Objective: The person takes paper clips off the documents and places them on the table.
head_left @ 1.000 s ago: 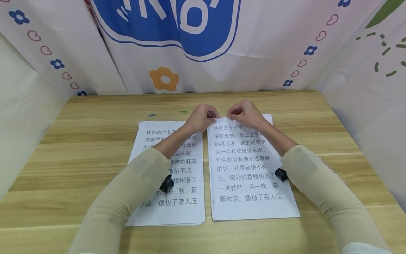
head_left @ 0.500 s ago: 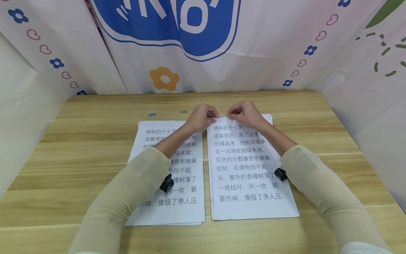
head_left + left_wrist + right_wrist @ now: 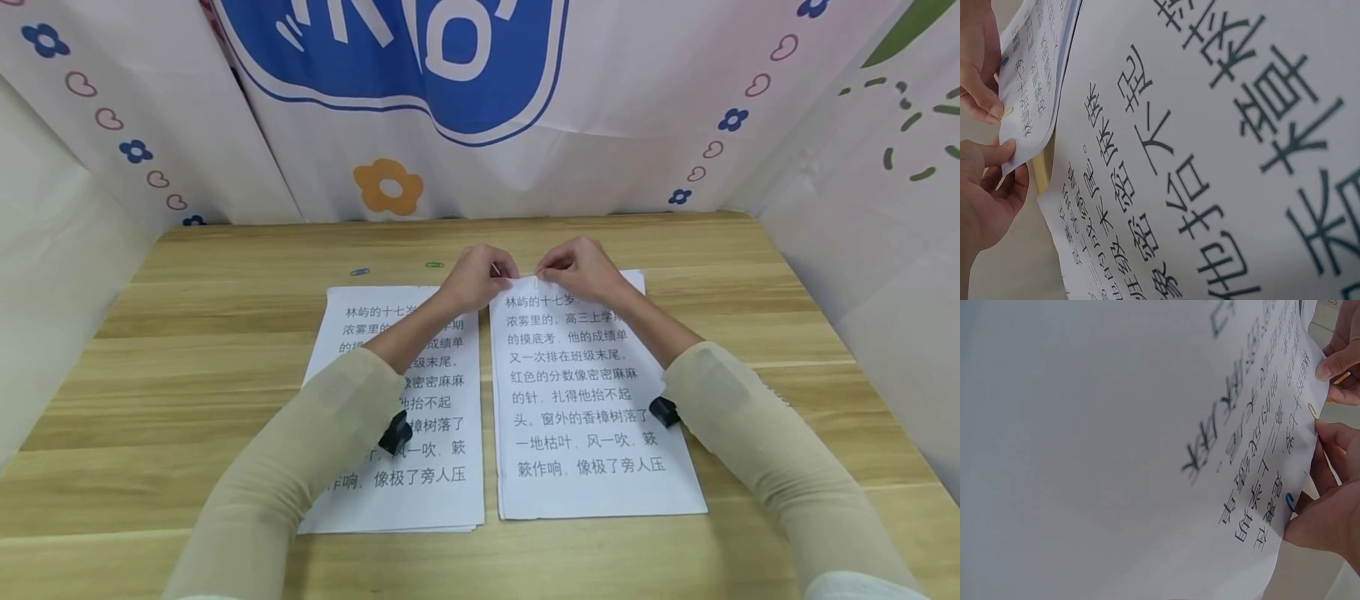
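Both hands are at the top edge of the right-hand stack of printed sheets. My left hand pinches the stack's top left corner between thumb and fingers. A yellow paper clip sits on the top edge, and my right hand pinches at its outer end with thumb and fingertip. Farther along the same edge is a blue paper clip, beside the right hand's curled fingers; in the head view that hand hides it. The top edge is lifted a little off the table.
A second stack of printed sheets lies to the left, partly under the left forearm. Behind it, a blue paper clip and a green paper clip lie on the wooden table. Printed cloth hangs along the table's back edge.
Almost nothing differs. Both hands keep their places at the top edge, and the right-hand stack's lower end has shifted very slightly left.
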`<state>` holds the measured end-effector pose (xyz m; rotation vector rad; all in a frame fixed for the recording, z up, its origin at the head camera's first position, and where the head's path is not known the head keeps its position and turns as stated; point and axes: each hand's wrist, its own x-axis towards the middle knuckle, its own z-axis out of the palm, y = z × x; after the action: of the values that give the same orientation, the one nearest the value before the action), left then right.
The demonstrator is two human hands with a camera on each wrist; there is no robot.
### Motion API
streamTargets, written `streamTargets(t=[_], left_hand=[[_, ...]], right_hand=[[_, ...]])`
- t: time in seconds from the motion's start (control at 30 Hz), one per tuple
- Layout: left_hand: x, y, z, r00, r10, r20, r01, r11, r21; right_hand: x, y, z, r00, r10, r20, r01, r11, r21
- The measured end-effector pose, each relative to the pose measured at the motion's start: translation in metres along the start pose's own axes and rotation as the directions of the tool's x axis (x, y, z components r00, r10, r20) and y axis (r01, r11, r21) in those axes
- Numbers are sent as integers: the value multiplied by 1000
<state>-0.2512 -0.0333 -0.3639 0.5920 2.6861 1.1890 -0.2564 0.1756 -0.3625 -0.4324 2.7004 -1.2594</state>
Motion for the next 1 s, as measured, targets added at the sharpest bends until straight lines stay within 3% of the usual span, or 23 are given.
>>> streamTargets(t=[0.47, 1.0], left_hand=[[0, -2, -2, 1000, 27, -1, -27, 1000, 4], [0, -3, -2, 1000, 30, -7, -30, 1000, 4]], right_hand=[[2, -7, 1, 996, -74, 58, 80, 992, -95], [2, -5, 4, 999, -19, 26, 20, 999, -30]])
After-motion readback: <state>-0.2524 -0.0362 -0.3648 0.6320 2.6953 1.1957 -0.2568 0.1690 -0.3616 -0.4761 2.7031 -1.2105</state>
